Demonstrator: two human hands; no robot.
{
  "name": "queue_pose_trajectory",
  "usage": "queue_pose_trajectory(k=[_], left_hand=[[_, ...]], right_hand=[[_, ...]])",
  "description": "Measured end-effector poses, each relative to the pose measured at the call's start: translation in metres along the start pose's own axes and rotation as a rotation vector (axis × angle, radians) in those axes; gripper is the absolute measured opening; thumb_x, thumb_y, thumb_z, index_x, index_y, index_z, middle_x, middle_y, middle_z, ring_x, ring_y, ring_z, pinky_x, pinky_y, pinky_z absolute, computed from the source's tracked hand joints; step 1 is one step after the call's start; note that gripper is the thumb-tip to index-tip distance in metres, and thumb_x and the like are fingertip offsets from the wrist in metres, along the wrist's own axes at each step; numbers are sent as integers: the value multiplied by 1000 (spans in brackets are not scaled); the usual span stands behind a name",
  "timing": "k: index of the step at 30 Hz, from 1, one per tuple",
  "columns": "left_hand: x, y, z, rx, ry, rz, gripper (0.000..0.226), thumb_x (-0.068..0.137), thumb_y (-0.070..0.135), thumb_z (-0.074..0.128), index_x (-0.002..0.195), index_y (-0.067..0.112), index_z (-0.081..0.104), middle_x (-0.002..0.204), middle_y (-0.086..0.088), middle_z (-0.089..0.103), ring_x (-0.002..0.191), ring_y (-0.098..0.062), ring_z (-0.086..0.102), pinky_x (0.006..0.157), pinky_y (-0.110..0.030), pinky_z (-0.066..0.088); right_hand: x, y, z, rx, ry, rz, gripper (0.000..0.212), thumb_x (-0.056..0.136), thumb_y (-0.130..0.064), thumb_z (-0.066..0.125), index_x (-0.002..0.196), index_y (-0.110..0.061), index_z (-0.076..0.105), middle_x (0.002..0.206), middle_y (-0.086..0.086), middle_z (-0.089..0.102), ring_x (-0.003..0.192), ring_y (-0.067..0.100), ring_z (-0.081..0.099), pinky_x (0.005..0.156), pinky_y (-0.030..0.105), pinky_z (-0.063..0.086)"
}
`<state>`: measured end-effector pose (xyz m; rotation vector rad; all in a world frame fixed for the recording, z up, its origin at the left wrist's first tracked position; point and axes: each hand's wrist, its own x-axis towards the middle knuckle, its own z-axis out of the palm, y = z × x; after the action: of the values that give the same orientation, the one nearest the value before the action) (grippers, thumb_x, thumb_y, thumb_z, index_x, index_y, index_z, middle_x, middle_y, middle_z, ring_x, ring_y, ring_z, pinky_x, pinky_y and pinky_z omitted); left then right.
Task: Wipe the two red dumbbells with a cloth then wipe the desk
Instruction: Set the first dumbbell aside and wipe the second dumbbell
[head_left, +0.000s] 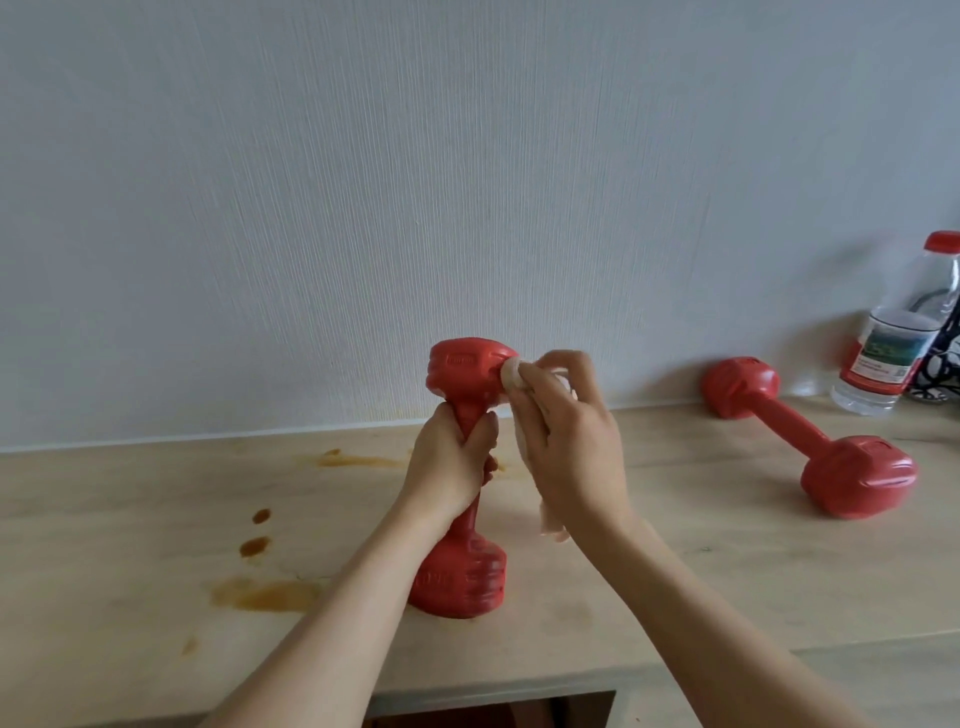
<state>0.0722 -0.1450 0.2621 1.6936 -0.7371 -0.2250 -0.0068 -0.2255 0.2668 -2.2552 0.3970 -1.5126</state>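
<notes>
Two red dumbbells on the wooden desk (675, 545). Landmark: the upright dumbbell (462, 467), standing on one head near the desk's front edge, long axis vertical, top head leaning slightly toward the wall.

Left hand (454, 465): fingers and thumb wrapped round the handle of the upright dumbbell, just under the top head, steadying it.

Right hand (563, 447): fingers curled and clamped on a whitish cloth (511, 376), bunched at the fingertips and pressed against the right side of the top head. A tail of cloth hangs below the palm.

Second dumbbell (810, 441): lying flat, well to the right of the upright one, long axis running from the wall diagonally toward the front right. Untouched. The right hand is the nearer one to it.

Brown spill stains (260, 592): left of the upright dumbbell, drops and smears from the front of the desk back toward the wall. A clear water bottle (893, 338) with a red cap stands by the wall, beyond the lying dumbbell.

Judgement: first dumbbell mid-wipe, top head only; handle and lower head likely remain, then the second dumbbell to the right, then the desk stains to the left. Wiping the lower head probably calls for tipping or flipping the dumbbell with the left hand.
</notes>
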Motion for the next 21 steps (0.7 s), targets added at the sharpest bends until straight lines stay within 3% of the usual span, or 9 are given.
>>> queue_pose_trajectory(k=[2, 5, 12, 18, 21], left_hand=[[0, 2, 1, 49, 8, 19, 16, 92, 18, 51, 90, 2, 52, 64, -5, 57, 36, -1, 50, 40, -13, 38], [-2, 2, 1, 63, 11, 30, 18, 91, 19, 51, 88, 1, 52, 64, -6, 58, 37, -1, 50, 39, -12, 36], [-4, 2, 0, 25, -6, 27, 11, 93, 16, 50, 91, 5, 50, 67, -3, 56, 42, -3, 53, 46, -19, 42], [-5, 6, 0, 17, -17, 4, 13, 91, 15, 50, 91, 2, 52, 63, -4, 55, 39, -2, 50, 42, -15, 41], [-6, 6, 0, 15, -28, 21, 10, 91, 14, 50, 88, 5, 51, 63, -3, 55, 40, -3, 51, 44, -16, 42]], right_hand=[[7, -11, -2, -81, 14, -55, 16, 96, -28, 51, 95, -19, 65, 104, -3, 53, 74, 17, 55, 48, 26, 40], [12, -18, -3, -101, 8, -112, 17, 95, -26, 49, 96, -18, 64, 99, -2, 55, 79, 21, 56, 51, 30, 44], [15, 2, -7, 54, -72, 137, 14, 95, -17, 50, 93, -17, 63, 90, -5, 53, 72, 16, 55, 62, 38, 48], [17, -11, -9, 12, -49, -45, 13, 93, -14, 51, 90, -15, 63, 88, -4, 54, 70, 16, 55, 54, 30, 44], [18, -4, -9, 75, -57, 71, 13, 94, -14, 49, 89, -16, 61, 87, -4, 53, 69, 17, 54, 59, 37, 47]])
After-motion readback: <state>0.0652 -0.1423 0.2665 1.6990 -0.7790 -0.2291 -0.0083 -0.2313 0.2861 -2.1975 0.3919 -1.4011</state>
